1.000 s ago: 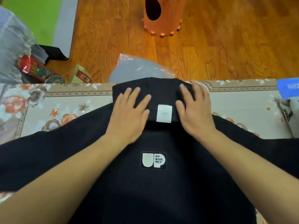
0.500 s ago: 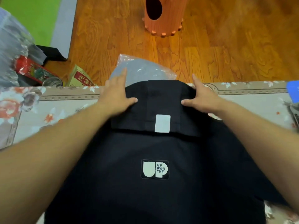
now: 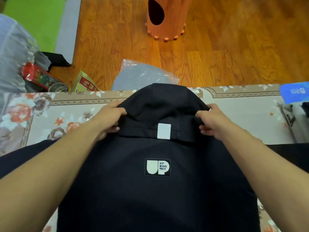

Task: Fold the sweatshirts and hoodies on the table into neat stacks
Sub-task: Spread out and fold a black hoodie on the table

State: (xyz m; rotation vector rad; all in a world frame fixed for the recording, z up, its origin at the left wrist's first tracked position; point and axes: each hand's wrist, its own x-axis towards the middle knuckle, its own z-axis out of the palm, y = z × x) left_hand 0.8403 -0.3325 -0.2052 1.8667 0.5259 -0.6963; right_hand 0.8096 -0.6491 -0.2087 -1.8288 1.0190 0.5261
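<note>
- We see a black hoodie (image 3: 157, 190) spread flat on a table (image 3: 242, 118) covered with a floral cloth, filling the view from the centre down to 6 o'clock.
- Its hood (image 3: 164, 104) points toward 12 o'clock and reaches the table's far edge; a white tag (image 3: 164, 131) sits at the neck, and a patch (image 3: 157, 167) reading "UP WORTHY" lies just below it.
- Our left hand (image 3: 108, 117) grips the hood's edge at 9 o'clock of the tag, thumb on top and fingers curled around the fabric.
- Our right hand (image 3: 211, 121) pinches the hood's opposite edge at 3 o'clock, fingers curled in.
- Both sleeves run off toward 8 and 4 o'clock.
- Beyond the table, a clear plastic bag (image 3: 143, 76) lies on the wooden floor (image 3: 234, 47) at 12 o'clock, with an orange stool (image 3: 167, 19) farther off.
- A red package (image 3: 39, 76) sits at 10 o'clock, and a blue card (image 3: 295, 93) at 2 o'clock.
</note>
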